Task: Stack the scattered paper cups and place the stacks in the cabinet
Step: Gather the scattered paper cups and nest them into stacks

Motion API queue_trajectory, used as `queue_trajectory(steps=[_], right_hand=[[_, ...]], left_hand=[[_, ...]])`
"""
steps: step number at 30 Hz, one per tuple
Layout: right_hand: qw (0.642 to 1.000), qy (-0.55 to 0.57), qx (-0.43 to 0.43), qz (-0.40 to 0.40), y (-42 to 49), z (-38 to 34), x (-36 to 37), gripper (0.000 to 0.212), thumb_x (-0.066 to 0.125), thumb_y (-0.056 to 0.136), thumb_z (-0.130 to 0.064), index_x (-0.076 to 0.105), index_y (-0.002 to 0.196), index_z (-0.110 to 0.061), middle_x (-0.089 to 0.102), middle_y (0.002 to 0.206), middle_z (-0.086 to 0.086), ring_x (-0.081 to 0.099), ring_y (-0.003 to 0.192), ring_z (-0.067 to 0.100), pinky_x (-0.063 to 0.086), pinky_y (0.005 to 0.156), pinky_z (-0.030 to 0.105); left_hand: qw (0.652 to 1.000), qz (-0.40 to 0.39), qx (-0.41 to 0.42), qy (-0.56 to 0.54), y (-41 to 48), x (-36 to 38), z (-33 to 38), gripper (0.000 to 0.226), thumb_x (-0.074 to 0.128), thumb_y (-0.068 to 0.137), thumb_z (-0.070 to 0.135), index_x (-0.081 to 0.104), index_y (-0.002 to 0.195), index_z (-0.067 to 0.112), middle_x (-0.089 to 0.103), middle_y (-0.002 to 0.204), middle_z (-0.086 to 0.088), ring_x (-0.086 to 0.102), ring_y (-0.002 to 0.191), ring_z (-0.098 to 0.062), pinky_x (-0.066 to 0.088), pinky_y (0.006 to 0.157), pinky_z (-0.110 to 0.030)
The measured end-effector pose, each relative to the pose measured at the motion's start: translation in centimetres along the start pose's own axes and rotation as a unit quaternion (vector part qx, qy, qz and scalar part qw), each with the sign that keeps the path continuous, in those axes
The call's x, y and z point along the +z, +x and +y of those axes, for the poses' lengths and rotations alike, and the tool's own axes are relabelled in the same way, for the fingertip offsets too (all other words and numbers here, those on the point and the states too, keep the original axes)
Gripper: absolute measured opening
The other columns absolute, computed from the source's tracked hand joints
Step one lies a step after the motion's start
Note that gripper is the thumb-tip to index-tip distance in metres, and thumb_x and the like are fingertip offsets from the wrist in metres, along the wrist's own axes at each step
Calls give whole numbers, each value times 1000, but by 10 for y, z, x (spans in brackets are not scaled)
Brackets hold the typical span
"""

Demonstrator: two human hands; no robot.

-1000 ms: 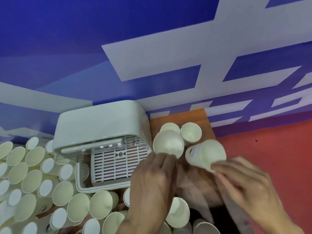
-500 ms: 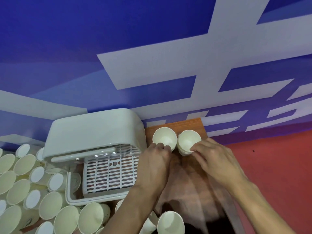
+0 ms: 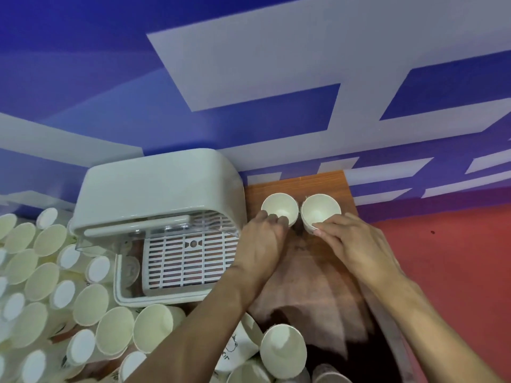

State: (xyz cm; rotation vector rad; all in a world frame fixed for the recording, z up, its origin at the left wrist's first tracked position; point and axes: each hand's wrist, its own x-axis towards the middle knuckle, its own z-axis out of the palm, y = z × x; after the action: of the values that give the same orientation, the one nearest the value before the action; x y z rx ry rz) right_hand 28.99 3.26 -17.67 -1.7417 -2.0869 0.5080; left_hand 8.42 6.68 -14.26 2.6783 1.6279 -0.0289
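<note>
- Head view: two cup stacks stand upright, mouths up, side by side and touching at the rims, on the far end of the wooden table (image 3: 326, 183), near the blue and white wall (image 3: 249, 78).
- The left hand (image 3: 262, 241) has its fingertips on the near rim of the left stack (image 3: 279, 208); the right hand (image 3: 351, 241) has its fingertips on the near rim of the right stack (image 3: 320, 211). Both hands touch the rims; whether they pinch them or only rest there cannot be told.
- Just left of the stacks sits the white cabinet (image 3: 154, 189), a plastic box with a rounded hood, its clear lid (image 3: 91, 244) raised and a slotted white rack (image 3: 188, 261) showing inside. No cups are seen on the rack.
- Loose cups (image 3: 116, 330) lie on their sides in a crowd to the left of and in front of the cabinet, some showing mouths, others bottoms; more lie by the left forearm, one bearing a small printed drawing.
- A pinkish cloth (image 3: 309, 294) lies between the forearms, below the stacks.
- Red floor (image 3: 456, 272) lies to the right of the table.
- The stacks' lower parts are hidden by the fingers, so how many cups each holds cannot be told. The cup pile is cut off at the left and bottom edges, and the dark area at the bottom is hard to make out.
</note>
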Motion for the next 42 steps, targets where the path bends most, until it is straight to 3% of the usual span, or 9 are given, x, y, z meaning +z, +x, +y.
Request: queue_trajectory(steps=[5, 9, 13, 19, 23, 27, 31, 36, 42], right_hand=[[999, -20, 38, -17, -6, -11, -7, 22, 51, 99, -40, 71, 100, -29, 65, 98, -10, 60, 96, 20, 53, 66, 38], [999, 7, 18, -32, -31, -24, 6, 18, 59, 98, -34, 72, 105, -25, 67, 102, -7, 63, 99, 22, 54, 70, 39], [999, -4, -5, -39, -49, -31, 8, 16, 60, 98, -36, 72, 105, -29, 66, 101, -10, 63, 96, 20, 54, 66, 38], [999, 3, -7, -46, -78, -38, 13, 14, 63, 96, -34, 72, 107, -30, 66, 103, -14, 64, 94, 16, 49, 66, 31], [998, -3, 16, -68, -81, -45, 0, 35, 57, 97, -47, 58, 130, -35, 60, 127, -18, 69, 92, 19, 55, 73, 37], [999, 30, 32, 28, -122, -67, -43, 28, 60, 99, -34, 63, 127, -30, 64, 119, -18, 66, 84, 10, 52, 67, 29], [998, 6, -55, -21, -200, -73, -47, 19, 64, 91, -24, 71, 108, -29, 65, 108, -17, 66, 92, 8, 52, 74, 24], [990, -38, -134, -23, -251, -60, -12, 25, 43, 102, -27, 67, 107, -28, 71, 105, -8, 71, 83, 12, 54, 59, 21], [990, -69, -123, 10, -237, -52, 10, 14, 60, 85, -24, 73, 85, -27, 68, 89, -11, 65, 74, 16, 50, 64, 27]], left_hand=[[1000, 5, 13, 19, -16, -16, 9, 33, 86, 44, 7, 65, 67, 18, 59, 57, 0, 59, 59, -20, 34, 43, -25], [999, -26, 21, 13, -48, -8, 9, 36, 86, 41, 3, 61, 63, 15, 55, 55, -1, 57, 58, -21, 22, 46, -24], [999, -11, 19, -44, -71, -2, 5, 41, 84, 37, 0, 61, 68, 13, 58, 60, -2, 55, 61, -22, 34, 46, -26], [994, -22, 15, -109, -102, 15, 6, 29, 84, 62, 6, 59, 73, 14, 58, 68, -2, 53, 68, -23, 47, 45, -32], [990, 20, -1, -141, -107, -4, 13, 17, 66, 90, 22, 64, 102, 10, 66, 98, -6, 61, 83, -27, 53, 58, -40], [984, 48, 48, -166, -133, -29, 24, 9, 57, 95, 18, 61, 88, 14, 56, 83, -1, 50, 69, -22, 43, 53, -37], [983, -37, 127, -129, -167, -21, 39, 24, 54, 93, 39, 64, 78, 23, 59, 76, 6, 57, 67, -17, 42, 49, -29], [987, -100, 93, -85, -168, -9, 62, 32, 64, 78, 52, 63, 65, 22, 60, 60, 5, 60, 58, -19, 41, 49, -26], [989, -136, 63, -17, -155, -8, 65, 31, 80, 58, 41, 59, 52, 19, 54, 44, 1, 53, 42, -17, 41, 50, -24]])
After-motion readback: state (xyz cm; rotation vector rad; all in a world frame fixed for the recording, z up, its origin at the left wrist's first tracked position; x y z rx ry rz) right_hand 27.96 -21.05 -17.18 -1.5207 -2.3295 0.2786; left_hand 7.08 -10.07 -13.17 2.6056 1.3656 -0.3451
